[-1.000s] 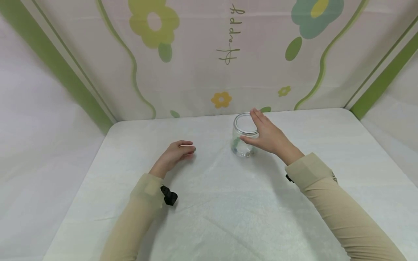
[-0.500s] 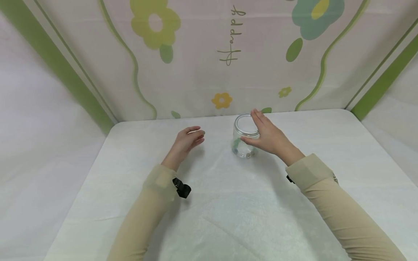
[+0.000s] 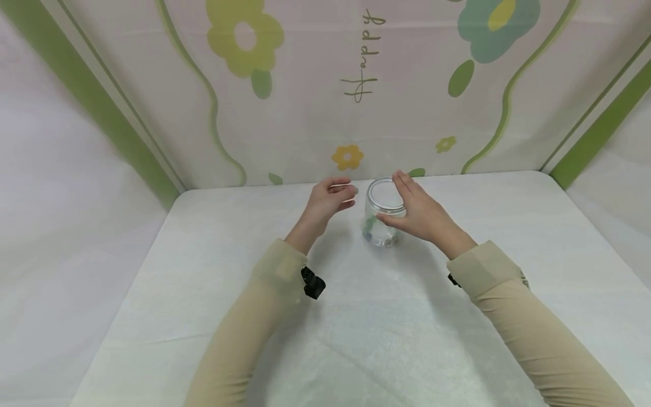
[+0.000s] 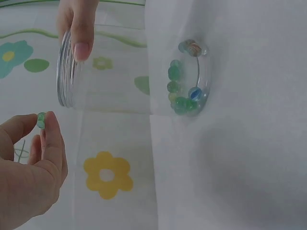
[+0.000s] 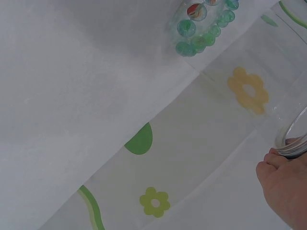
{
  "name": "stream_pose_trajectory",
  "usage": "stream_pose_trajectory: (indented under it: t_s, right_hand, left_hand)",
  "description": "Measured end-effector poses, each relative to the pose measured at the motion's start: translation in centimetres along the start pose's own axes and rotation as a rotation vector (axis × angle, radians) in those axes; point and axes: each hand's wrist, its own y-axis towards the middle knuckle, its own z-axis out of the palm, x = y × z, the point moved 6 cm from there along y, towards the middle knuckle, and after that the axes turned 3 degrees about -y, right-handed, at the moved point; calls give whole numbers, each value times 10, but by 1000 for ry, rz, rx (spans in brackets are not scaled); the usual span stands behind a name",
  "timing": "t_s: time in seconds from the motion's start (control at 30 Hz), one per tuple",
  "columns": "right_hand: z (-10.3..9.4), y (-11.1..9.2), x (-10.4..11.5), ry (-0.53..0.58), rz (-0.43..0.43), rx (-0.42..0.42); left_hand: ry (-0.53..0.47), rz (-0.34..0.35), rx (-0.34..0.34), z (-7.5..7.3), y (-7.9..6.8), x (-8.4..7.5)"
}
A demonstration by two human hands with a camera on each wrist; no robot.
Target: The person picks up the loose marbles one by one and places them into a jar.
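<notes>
A clear jar [image 3: 373,217] with a ridged rim stands upright near the back of the table. My right hand [image 3: 424,215] grips it from the right just below the rim, thumb on the near side and fingers at the far side. Several green, blue and multicoloured marbles [image 5: 186,28] lie around the jar's bottom. Between thumb and fingertips, my left hand [image 3: 322,206] pinches a green glass marble [image 4: 41,120]. In the left wrist view that marble is close beside the jar's rim, level with its top; the hand is left of the jar.
A white cloth covers the table [image 3: 356,328]. Right behind the jar rises a backdrop [image 3: 305,124] printed with flowers and green lines. White fabric walls [image 3: 66,226] flank the table.
My left hand has moved right and toward the back, up close to the jar's rim. My right hand and the jar stay in place.
</notes>
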Motion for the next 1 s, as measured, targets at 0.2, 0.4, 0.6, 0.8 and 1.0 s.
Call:
stream_pose_trajectory:
  t_s: [0.2,0.4,0.6,0.8,1.0]
  right_hand:
    - [0,0,1,8,-5,-6]
    - [0,1,3,14,-10,-9]
    - [1,2,5,14,-14,0]
    - [0,1,4,6,-10,0]
    - [-1,1,2,4,-8,-2]
  left_hand:
    - [58,14,29,19,-1,-4]
    - [102,61,50,26,0,-5]
    - [152,103,34,27,1,-6]
    - [211,140,31,32,2,-6]
    - [215,161,23,34,2,-8]
